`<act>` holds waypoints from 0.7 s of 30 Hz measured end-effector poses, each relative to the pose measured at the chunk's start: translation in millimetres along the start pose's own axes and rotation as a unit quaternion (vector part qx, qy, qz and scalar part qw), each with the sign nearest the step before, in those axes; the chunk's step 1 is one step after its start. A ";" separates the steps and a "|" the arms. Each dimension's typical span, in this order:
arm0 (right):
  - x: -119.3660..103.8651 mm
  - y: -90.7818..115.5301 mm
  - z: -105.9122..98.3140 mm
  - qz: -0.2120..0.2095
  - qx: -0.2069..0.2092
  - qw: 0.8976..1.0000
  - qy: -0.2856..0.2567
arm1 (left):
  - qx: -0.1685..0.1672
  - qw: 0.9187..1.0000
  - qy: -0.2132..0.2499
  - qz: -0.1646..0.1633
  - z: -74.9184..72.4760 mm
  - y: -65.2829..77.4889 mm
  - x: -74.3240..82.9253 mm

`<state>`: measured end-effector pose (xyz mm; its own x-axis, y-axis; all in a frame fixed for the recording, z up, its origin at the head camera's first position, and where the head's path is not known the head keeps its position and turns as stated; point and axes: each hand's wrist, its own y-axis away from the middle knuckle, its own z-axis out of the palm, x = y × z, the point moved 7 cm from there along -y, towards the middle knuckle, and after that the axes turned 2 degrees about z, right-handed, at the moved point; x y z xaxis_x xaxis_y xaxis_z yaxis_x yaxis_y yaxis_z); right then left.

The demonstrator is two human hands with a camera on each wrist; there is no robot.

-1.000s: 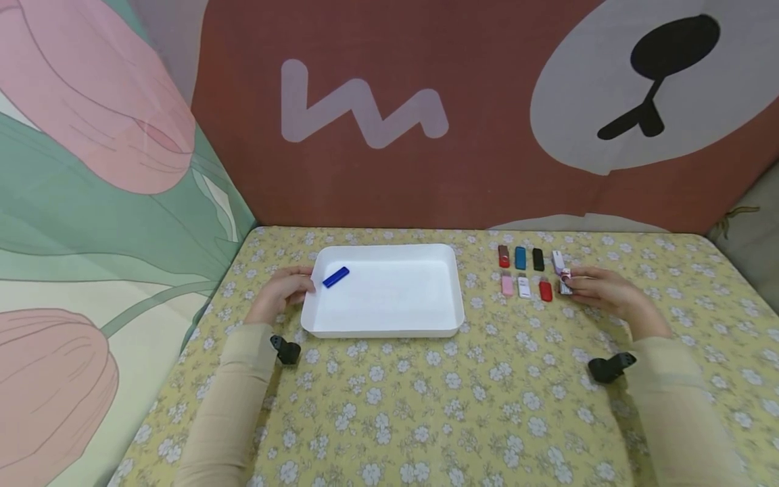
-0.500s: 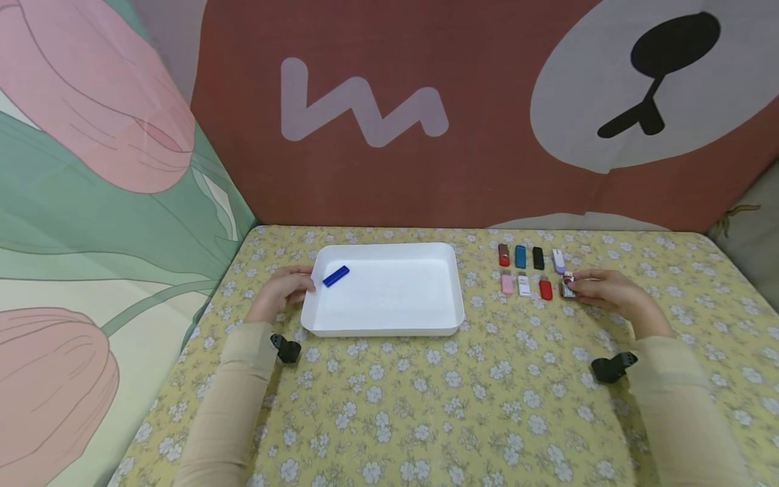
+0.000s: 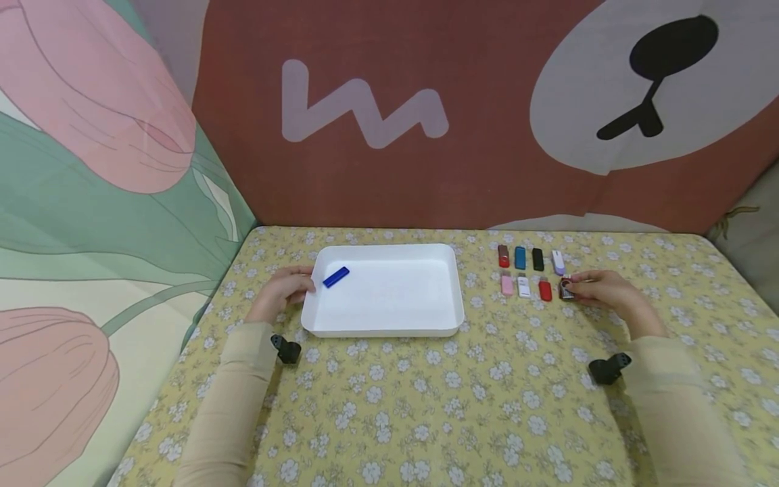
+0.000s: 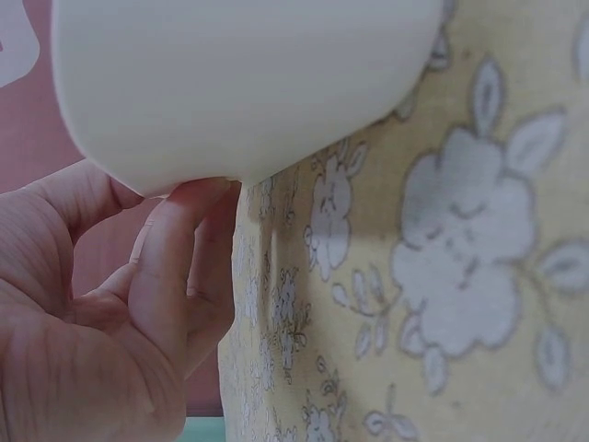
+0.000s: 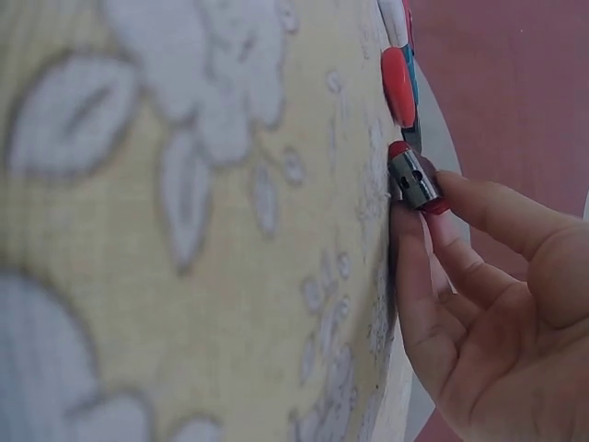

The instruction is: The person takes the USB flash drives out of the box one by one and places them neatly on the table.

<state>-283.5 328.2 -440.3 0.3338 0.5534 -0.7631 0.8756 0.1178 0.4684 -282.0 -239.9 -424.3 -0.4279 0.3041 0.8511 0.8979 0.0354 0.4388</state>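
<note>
My left hand (image 3: pixel 285 289) grips the left side of a white tray (image 3: pixel 389 333), thumb and fingers at its wall (image 4: pixel 239 92) in the left wrist view. Inside the tray, near that side, lies a blue USB flash drive (image 3: pixel 336 277). Over on the right, my right hand (image 3: pixel 605 292) pinches a dark red USB flash drive (image 3: pixel 566 289) with a metal cover between thumb and fingers. The right wrist view shows its metal end (image 5: pixel 416 180) right at the cloth, with the fingertips (image 5: pixel 442 195) around it. It is at the right end of the front row.
Several flash drives lie in two rows right of the tray: a red-and-brown one (image 3: pixel 504 256), a blue (image 3: pixel 520 258), a black (image 3: pixel 538 260), a white-and-purple (image 3: pixel 558 262), a pink (image 3: pixel 507 284), a white (image 3: pixel 523 286) and a red one (image 3: pixel 545 290). Flowered cloth (image 3: pixel 389 412) covers the table.
The right hand has brought the dark red flash drive slightly toward the front and turned it, now in line with the front row. The left hand and tray have not moved.
</note>
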 end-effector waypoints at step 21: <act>-2.0 -0.6 -1.5 0.017 0.012 0.999 0.029 | 0.000 1.000 0.003 0.002 -0.1 -0.7 -0.5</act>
<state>-285.2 328.2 -438.3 0.3441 0.6038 -0.7190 0.8721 0.0782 0.4831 -282.4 -240.1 -425.0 -0.4256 0.2976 0.8546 0.8993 0.0337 0.4361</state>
